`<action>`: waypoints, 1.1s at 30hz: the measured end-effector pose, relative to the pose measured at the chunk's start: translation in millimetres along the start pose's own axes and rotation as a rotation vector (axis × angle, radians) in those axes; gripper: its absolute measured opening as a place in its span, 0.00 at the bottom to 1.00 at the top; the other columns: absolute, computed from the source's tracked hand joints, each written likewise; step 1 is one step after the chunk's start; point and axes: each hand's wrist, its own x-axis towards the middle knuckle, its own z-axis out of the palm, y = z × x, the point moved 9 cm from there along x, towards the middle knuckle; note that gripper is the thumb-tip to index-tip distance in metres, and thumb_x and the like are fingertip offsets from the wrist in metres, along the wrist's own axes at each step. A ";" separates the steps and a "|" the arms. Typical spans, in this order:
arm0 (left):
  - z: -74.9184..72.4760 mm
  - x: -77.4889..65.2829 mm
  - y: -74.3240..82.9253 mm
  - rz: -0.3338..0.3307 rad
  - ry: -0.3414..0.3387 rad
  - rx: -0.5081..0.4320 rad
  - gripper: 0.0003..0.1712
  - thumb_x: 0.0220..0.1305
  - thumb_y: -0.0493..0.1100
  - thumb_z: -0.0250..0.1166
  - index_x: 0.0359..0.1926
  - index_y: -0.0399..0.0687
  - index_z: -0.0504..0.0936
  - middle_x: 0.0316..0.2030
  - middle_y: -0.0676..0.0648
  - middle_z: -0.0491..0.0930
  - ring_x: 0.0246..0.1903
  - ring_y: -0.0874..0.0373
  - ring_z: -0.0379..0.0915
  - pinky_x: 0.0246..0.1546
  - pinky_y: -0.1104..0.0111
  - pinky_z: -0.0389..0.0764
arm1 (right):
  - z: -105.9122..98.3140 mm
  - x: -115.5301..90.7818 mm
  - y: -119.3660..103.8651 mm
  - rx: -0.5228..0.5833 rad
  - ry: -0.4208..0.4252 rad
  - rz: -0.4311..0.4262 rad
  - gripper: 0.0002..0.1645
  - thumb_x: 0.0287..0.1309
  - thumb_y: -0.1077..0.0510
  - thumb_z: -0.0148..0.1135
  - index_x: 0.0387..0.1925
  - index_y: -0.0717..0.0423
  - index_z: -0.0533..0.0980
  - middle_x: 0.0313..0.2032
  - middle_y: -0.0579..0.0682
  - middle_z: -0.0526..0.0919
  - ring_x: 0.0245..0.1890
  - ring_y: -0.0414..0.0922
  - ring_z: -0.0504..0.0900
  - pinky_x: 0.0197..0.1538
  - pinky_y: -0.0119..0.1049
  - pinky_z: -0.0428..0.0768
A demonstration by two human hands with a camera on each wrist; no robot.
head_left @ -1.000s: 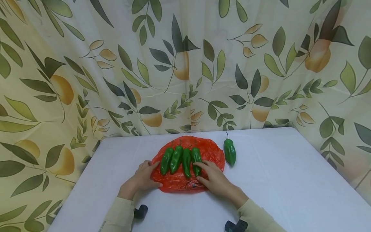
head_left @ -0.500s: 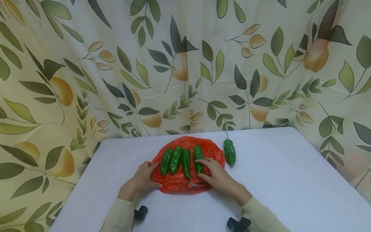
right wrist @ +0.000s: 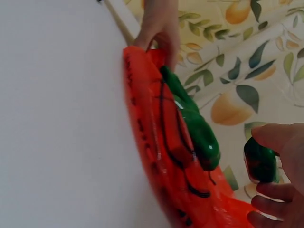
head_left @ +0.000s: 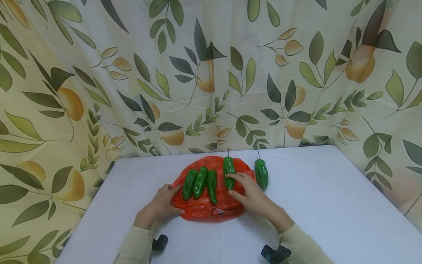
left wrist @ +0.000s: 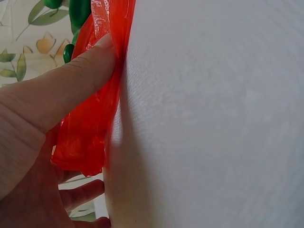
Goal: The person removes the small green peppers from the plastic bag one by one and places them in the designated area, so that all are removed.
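My right hand (head_left: 252, 192) pinches the lower end of a green chili pepper (head_left: 229, 168) between thumb and fingers, over the right part of a crumpled red plastic bag (head_left: 201, 212). In the right wrist view, the held pepper (right wrist: 260, 161) is lifted apart from the bag. Three more green peppers (head_left: 200, 183) lie side by side on the bag's left half. My left hand (head_left: 162, 201) rests at the bag's left edge with thumb and forefinger spread. In the left wrist view, its straight thumb (left wrist: 80, 80) presses the red plastic close over the table.
Another green pepper (head_left: 261, 173) lies on the white table (head_left: 323, 205), just right of the bag. A leaf-and-fruit patterned curtain (head_left: 211, 80) hangs behind the table. Black wrist cameras (head_left: 275, 253) sit below both forearms.
My right hand has drawn the rightmost pepper away from the row, moving right and upward in the head view. The left hand and the other peppers have stayed put.
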 end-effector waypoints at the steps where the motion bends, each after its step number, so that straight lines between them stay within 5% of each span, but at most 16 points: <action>1: 0.1 0.0 0.1 0.001 0.000 0.001 0.55 0.48 0.52 0.81 0.75 0.54 0.66 0.62 0.41 0.67 0.61 0.47 0.64 0.55 0.46 0.82 | -3.2 -0.5 -1.3 -0.002 0.009 -0.007 0.31 0.65 0.55 0.67 0.68 0.44 0.71 0.66 0.56 0.72 0.68 0.58 0.71 0.61 0.62 0.79; 18: -1.1 -1.3 1.0 0.011 0.009 0.003 0.54 0.48 0.52 0.81 0.75 0.52 0.67 0.61 0.42 0.68 0.60 0.48 0.64 0.55 0.46 0.81 | -30.9 0.3 2.5 0.029 0.069 0.005 0.27 0.68 0.54 0.63 0.66 0.50 0.73 0.68 0.61 0.70 0.69 0.64 0.69 0.60 0.66 0.78; 24: -1.3 -1.2 0.7 0.008 0.006 -0.003 0.54 0.48 0.52 0.81 0.75 0.53 0.66 0.61 0.42 0.68 0.60 0.48 0.64 0.56 0.46 0.81 | -30.1 0.8 5.6 0.037 0.070 0.003 0.26 0.68 0.55 0.63 0.65 0.52 0.74 0.65 0.61 0.74 0.63 0.61 0.75 0.57 0.58 0.83; 33: -1.2 -0.8 -0.4 0.006 0.004 -0.002 0.54 0.48 0.53 0.81 0.75 0.53 0.66 0.60 0.42 0.68 0.59 0.48 0.64 0.55 0.47 0.82 | -55.8 -1.0 15.0 0.063 0.130 0.013 0.27 0.68 0.57 0.62 0.67 0.55 0.72 0.63 0.62 0.75 0.58 0.62 0.78 0.53 0.56 0.85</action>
